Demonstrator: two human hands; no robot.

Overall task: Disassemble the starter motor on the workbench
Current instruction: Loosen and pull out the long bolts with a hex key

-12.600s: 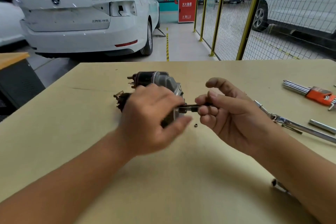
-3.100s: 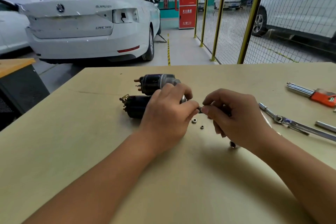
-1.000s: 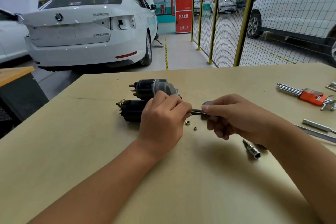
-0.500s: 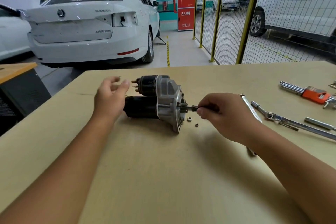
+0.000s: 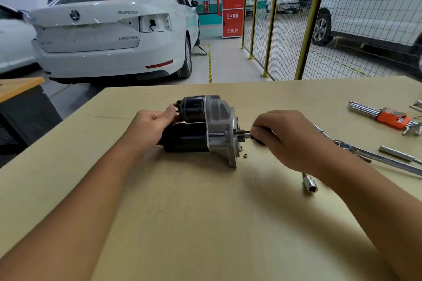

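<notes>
black starter motor | l hand grips rear | r hand pinches pinion shaft

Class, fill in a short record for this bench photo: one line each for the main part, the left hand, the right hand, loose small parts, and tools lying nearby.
Main part: starter motor, lying on its side on the workbench
Left hand: grips the motor's dark rear end
Right hand: fingers pinch a slim dark tool at the motor's pinion end
Loose small parts: a small nut beside the silver housing
Tools nearby: socket, ratchet wrench, hex key set in an orange holder
</notes>
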